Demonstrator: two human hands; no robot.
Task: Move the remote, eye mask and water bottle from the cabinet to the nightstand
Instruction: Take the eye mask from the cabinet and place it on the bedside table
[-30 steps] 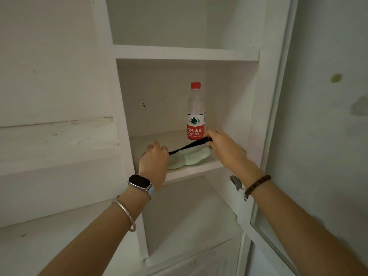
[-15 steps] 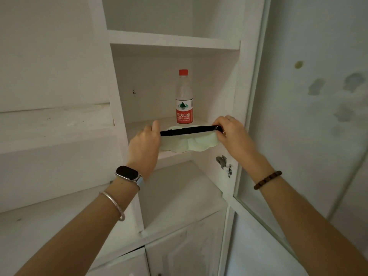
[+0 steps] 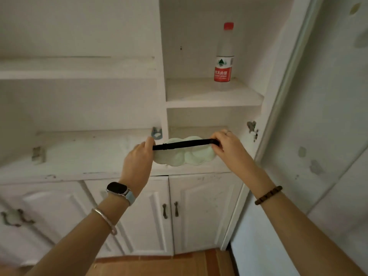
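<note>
A pale green eye mask (image 3: 184,155) with a black strap hangs in the air between my two hands, in front of the white cabinet's lower ledge. My left hand (image 3: 138,156) grips its left end and my right hand (image 3: 224,145) grips its right end, with the strap stretched straight between them. A clear water bottle (image 3: 224,62) with a red cap and red label stands upright on the cabinet shelf (image 3: 211,101) above my right hand. No remote is in view.
The white cabinet has shut lower doors (image 3: 199,212) with dark handles (image 3: 170,210) below my hands. A long white ledge (image 3: 79,156) runs to the left. A wall (image 3: 328,116) with stains stands on the right. Wooden floor (image 3: 169,263) shows at the bottom.
Both hands lifted the eye mask off the shelf and drew it out and down, away from the bottle. The view tilted down, so the lower doors and floor now show.
</note>
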